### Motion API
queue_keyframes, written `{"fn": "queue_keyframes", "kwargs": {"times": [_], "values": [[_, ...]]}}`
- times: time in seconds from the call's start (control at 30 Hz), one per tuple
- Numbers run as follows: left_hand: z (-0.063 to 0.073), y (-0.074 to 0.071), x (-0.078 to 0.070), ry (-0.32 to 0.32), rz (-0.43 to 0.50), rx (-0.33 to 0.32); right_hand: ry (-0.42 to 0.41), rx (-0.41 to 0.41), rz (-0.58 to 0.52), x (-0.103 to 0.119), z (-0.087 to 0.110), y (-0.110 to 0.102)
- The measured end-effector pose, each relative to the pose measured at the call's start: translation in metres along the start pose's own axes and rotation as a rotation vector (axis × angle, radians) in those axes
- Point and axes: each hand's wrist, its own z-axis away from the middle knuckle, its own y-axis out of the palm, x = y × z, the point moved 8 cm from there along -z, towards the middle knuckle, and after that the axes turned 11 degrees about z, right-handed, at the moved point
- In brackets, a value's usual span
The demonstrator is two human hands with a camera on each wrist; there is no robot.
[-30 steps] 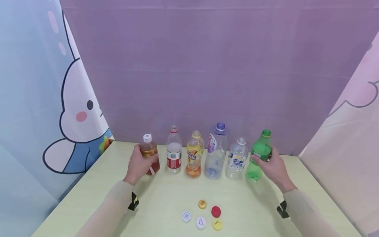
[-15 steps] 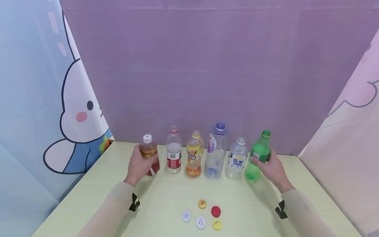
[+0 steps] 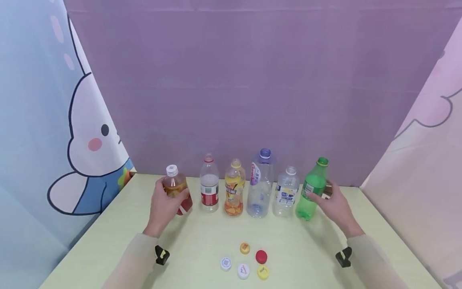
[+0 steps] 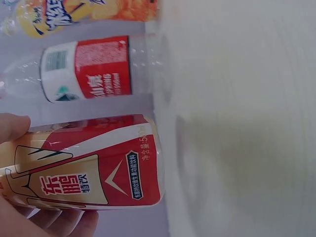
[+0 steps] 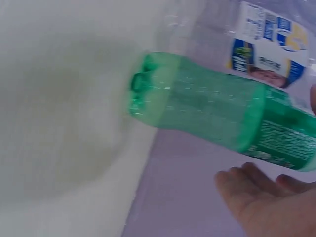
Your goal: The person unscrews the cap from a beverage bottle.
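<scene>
My left hand point(image 3: 164, 206) grips a reddish-brown drink bottle point(image 4: 84, 163) with a white cap point(image 3: 172, 170), at the left end of a bottle row. It leans a little to the left; I cannot tell whether its base touches the table. In the left wrist view the thumb lies on one side and curled fingers on the other. At the row's right end a capless green bottle point(image 5: 212, 108) leans slightly. My right hand point(image 3: 335, 208) is beside it, thumb across its label in the head view. The right wrist view has the other fingers point(image 5: 242, 187) loosely spread, apart from the bottle.
Between the hands stand a red-labelled bottle point(image 3: 209, 194), a yellow-labelled bottle point(image 3: 235, 190), a tall bluish bottle point(image 3: 260, 192) and a small clear bottle point(image 3: 286, 195), all capless. Several loose caps, one of them red point(image 3: 261, 257), lie near the table's front. A purple cloth point(image 3: 238, 88) hangs behind.
The green bottle has shifted slightly left toward the small clear one, and a gap now shows between it and my right palm. The reddish-brown bottle in my left hand has tipped leftward.
</scene>
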Motion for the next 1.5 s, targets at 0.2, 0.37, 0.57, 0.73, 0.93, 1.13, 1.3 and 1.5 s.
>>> {"fn": "queue_keyframes", "kwargs": {"times": [0.2,0.37,0.57,0.73,0.93,1.13,1.3,1.5], "values": [[0.015,-0.002,-0.017,0.047,0.007,0.001,0.032,-0.005,0.092,0.017,0.013,-0.020],[0.026,-0.001,-0.033,0.119,0.009,0.005,0.025,-0.072,0.085,0.037,0.026,-0.039],[0.040,0.004,-0.057,0.164,0.043,0.019,-0.014,-0.210,-0.007,0.070,0.044,-0.053],[0.052,0.014,-0.077,0.232,0.063,0.051,-0.065,-0.283,-0.030,0.098,0.059,-0.053],[0.066,0.026,-0.094,0.362,0.039,0.075,-0.138,-0.248,-0.052,0.127,0.069,-0.042],[0.085,0.038,-0.114,0.589,-0.026,0.078,-0.194,-0.220,-0.098,0.145,0.075,-0.034],[0.100,0.050,-0.129,0.736,-0.070,0.091,-0.196,-0.166,-0.142,0.154,0.078,-0.020],[0.114,0.064,-0.140,0.749,-0.125,0.104,-0.203,-0.096,-0.210,0.167,0.078,-0.003]]}}
